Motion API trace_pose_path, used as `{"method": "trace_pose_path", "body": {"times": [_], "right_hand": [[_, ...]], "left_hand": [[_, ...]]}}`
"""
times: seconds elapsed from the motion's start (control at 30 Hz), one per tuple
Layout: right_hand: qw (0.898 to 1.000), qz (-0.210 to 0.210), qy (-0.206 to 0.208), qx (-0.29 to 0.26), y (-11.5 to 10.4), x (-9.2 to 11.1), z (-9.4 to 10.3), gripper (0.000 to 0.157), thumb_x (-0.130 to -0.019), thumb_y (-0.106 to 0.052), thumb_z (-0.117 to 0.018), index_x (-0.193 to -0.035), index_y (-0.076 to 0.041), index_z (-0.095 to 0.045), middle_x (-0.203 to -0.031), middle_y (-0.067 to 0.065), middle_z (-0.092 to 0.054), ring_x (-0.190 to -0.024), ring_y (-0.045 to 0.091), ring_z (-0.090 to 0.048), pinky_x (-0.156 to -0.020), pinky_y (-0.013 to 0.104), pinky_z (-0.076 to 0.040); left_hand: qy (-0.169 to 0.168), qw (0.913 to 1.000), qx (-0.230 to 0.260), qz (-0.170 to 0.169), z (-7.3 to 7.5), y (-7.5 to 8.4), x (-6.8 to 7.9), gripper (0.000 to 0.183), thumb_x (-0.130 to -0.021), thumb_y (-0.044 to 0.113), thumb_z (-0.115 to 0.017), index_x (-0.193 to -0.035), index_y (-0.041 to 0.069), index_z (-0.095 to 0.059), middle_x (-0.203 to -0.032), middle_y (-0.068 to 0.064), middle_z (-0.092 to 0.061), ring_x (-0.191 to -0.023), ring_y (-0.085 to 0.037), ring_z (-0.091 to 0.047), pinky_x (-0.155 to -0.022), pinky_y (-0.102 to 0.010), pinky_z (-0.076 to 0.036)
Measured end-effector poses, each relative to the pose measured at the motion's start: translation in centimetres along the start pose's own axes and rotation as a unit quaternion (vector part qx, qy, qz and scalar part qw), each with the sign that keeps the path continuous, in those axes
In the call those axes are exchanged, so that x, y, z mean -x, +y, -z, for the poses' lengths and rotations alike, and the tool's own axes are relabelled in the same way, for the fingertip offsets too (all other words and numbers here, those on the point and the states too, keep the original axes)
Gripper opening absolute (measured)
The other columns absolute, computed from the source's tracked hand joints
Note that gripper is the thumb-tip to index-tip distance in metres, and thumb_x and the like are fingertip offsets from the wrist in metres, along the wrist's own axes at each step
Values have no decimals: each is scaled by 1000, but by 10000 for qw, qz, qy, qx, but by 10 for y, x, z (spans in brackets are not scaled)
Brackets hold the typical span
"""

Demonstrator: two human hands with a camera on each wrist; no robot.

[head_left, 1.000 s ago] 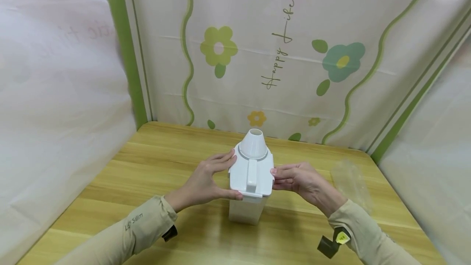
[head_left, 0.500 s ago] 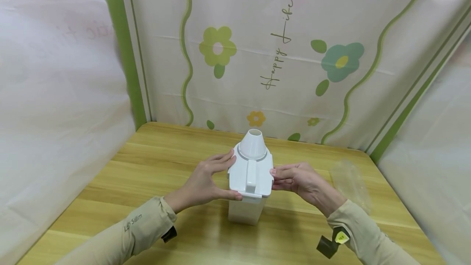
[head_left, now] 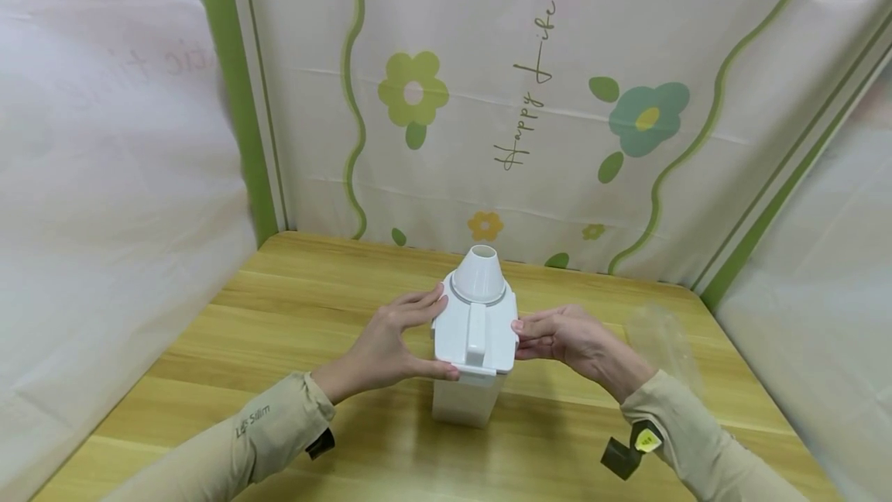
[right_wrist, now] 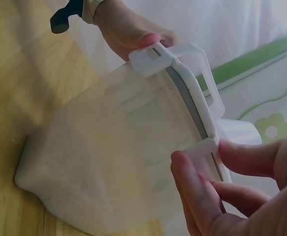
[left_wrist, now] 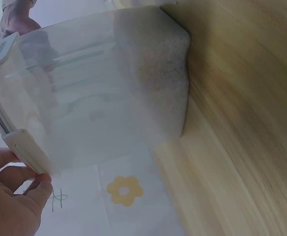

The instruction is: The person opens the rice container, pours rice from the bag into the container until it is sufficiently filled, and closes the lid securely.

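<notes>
A tall translucent storage container with a white lid stands upright on the wooden table. The lid has a bar handle, a cone-shaped spout and flip latches. With fingers at its left side and thumb on the front latch, my left hand grips the lid. On the opposite side my right hand pinches the side latch between thumb and fingers. Through the cloudy wall, the left wrist view shows a greyish, grainy-looking patch near the base.
A clear plastic bag lies on the table beyond my right forearm. Printed fabric with flowers hangs behind the table as a back wall, and pale sheets enclose both sides. A dark strap device sits on my right wrist.
</notes>
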State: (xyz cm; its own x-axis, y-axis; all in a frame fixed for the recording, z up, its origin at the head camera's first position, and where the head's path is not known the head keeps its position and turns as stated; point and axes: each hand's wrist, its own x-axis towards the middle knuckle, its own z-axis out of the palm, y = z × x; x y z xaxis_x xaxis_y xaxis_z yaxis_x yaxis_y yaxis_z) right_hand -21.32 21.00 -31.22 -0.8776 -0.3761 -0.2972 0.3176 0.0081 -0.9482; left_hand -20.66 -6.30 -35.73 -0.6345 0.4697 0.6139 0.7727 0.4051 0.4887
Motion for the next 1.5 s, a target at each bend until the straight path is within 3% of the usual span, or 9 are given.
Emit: {"method": "trace_pose_path", "body": {"times": [0.47,0.73,1.5], "right_hand": [[9995,-232,-162,172,-9,-2,1,35,-77,-3,-68,-103,18,-57,-93,26,-61,-85,34,-61,-81,47,-46],[9986,-273,-311,331,-12,-3,2,29,-76,-4,-69,-96,15,-61,-93,26,-62,-86,35,-61,-82,47,-44],[9996,-191,-203,-29,-5,-2,3,33,-77,-1,-68,-103,16,-57,-95,27,-61,-88,35,-60,-82,46,-45]], "left_hand": [[-43,10000,-48,27,1,1,-1,93,-55,58,-74,-127,5,-48,-135,-7,-39,-120,-15,-39,-93,-34,-38],[-34,10000,2,-39,1,1,0,93,-55,56,-75,-127,3,-48,-135,-9,-39,-120,-17,-39,-94,-33,-37],[-57,10000,63,7,0,1,0,92,-57,55,-75,-127,3,-48,-135,-10,-38,-121,-19,-38,-94,-36,-37]]}}
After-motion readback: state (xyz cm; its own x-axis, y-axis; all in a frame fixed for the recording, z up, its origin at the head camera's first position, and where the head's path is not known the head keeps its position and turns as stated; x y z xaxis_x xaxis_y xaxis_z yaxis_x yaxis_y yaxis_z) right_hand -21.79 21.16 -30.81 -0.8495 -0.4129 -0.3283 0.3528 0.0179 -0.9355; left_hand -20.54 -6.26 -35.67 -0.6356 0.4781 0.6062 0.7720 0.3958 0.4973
